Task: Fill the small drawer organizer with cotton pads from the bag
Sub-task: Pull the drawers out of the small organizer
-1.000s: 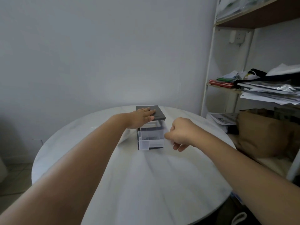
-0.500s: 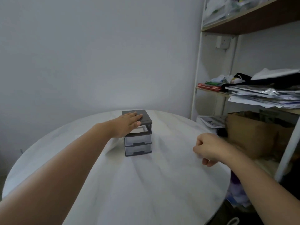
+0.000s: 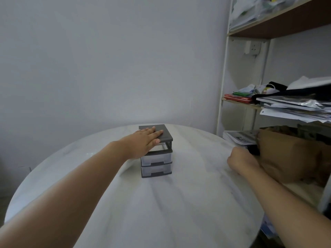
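Leaning my flat left hand (image 3: 143,142) on the small grey plastic drawer organizer (image 3: 157,159), I am risking tipping it; curled right hand (image 3: 240,161) contents unclear.

Dim, flat, cool light all over, nothing harsh. Softer, brighter patch on the wall (image 3: 125,108) just above the bench (image 3: 188,203). Faint fuzzy shadow beside the drawer organizer (image 3: 156,163), under the left hand (image 3: 143,140). Slight softness throughout, smeared grey streaks across the bench top. Wide-angle bowing at the edges, shelf upright (image 3: 223,77) leaning. Left forearm (image 3: 62,203) looming large and soft.
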